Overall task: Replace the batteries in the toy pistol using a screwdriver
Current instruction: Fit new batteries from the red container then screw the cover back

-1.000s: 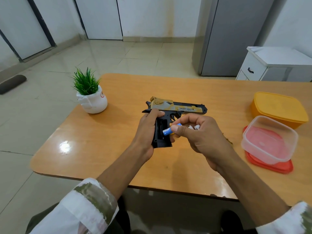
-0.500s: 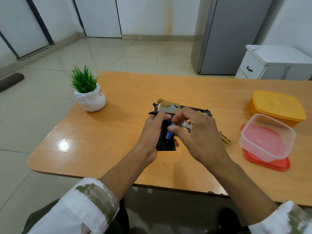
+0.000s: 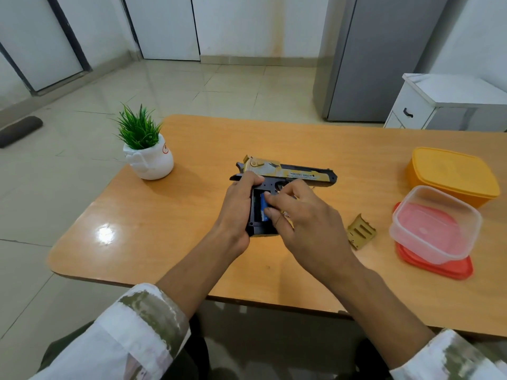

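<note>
Over the orange desk (image 3: 192, 242), left hand (image 3: 236, 212) grips the toy pistol (image 3: 299, 174) while right hand (image 3: 307, 223) pinches a blue battery (image 3: 264, 208) into it, where tilting could jam it.

- gold-and-black plastic toy pistol (image 3: 299, 174): side-on, barrel pointing right, grip compartment open
- blue cylindrical battery (image 3: 264, 207): partly inside the open grip
- gold ribbed plastic grip cover (image 3: 360, 235): detached, lying apart right of pistol

pale tiled floor (image 3: 192, 89), white walls (image 3: 258, 23), grey cabinet (image 3: 384, 56), white drawer unit (image 3: 428, 105).
</note>
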